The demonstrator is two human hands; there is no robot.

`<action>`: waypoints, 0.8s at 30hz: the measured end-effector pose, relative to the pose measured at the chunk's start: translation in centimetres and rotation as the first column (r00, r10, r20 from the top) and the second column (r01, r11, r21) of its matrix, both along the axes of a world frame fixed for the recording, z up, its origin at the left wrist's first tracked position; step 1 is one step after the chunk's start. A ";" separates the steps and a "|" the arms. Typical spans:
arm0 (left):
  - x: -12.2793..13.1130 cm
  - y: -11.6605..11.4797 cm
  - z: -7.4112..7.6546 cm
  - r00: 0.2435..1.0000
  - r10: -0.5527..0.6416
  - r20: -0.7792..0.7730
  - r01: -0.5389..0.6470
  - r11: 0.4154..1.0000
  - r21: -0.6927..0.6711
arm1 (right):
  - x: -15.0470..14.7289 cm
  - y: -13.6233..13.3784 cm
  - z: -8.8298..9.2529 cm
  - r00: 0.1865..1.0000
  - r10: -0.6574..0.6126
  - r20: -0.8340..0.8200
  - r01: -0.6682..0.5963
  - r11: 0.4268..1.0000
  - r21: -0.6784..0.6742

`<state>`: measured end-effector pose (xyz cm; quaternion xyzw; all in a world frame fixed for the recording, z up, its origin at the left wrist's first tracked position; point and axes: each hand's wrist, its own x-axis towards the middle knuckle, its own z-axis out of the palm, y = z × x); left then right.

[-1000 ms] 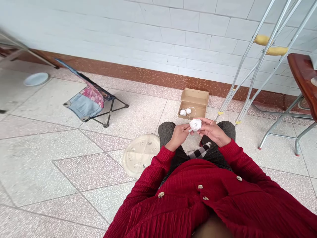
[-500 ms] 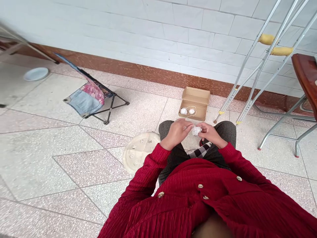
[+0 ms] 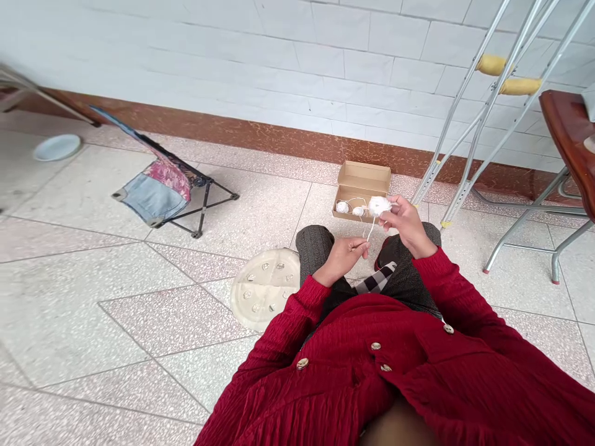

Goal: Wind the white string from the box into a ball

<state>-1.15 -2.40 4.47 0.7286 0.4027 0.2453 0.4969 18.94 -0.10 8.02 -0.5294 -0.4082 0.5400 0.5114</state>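
Observation:
My right hand (image 3: 406, 224) is raised above my right knee and pinches a small white thread ball (image 3: 379, 205). A thin white strand (image 3: 370, 230) runs down from the ball to my left hand (image 3: 346, 254), whose fingers are pinched on its lower end above my left knee. Just beyond the ball an open cardboard box (image 3: 365, 179) lies on the floor with two more white thread balls (image 3: 349, 209) inside. Both arms wear red sleeves.
A round cream tray (image 3: 264, 288) with several small pieces lies on the floor by my left knee. A folding stool (image 3: 162, 183) stands at the left, a white plate (image 3: 56, 147) far left. Crutches (image 3: 483, 105) lean on the tiled wall; a brown chair (image 3: 564, 142) stands right.
My hands were together at my lap on the ball. My right hand has lifted the ball up and away, and my left hand has dropped lower, drawing a strand taut between them.

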 end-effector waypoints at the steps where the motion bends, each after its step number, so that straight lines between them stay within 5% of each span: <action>1: -0.1 -0.2 0.3 1.000 -0.009 -0.010 0.009 1.000 0.006 | 0.2 0.6 -0.5 0.993 -0.052 0.109 0.046 0.997 0.056; 4: -0.7 -0.2 1.3 0.998 -0.024 -0.066 0.029 0.997 0.076 | 0.6 1.2 -2.5 0.885 -0.114 0.451 0.047 0.986 0.158; 7: -1.6 0.9 2.2 0.990 0.001 -0.138 0.030 0.973 0.227 | 0.0 -0.3 -4.4 0.824 0.045 0.564 -0.108 0.991 0.079; 11: -2.2 2.5 2.2 0.983 0.056 -0.172 0.012 0.930 0.367 | -1.4 -3.3 -5.0 0.895 0.385 0.225 -0.375 0.923 -0.091; 14: -2.0 2.9 1.4 0.991 0.064 -0.118 -0.024 0.951 0.308 | -1.6 -4.4 -3.8 0.862 0.489 -0.130 -0.505 0.850 -0.152; 20: -0.4 1.4 -0.3 0.997 0.081 0.006 -0.081 0.996 0.043 | -0.7 -3.3 -0.6 0.915 0.250 -0.316 -0.315 0.933 -0.173; 24: 0.1 0.2 -0.5 1.000 0.002 -0.023 -0.002 1.000 0.027 | -0.1 -0.9 -0.2 0.987 0.106 -0.122 -0.115 0.991 -0.072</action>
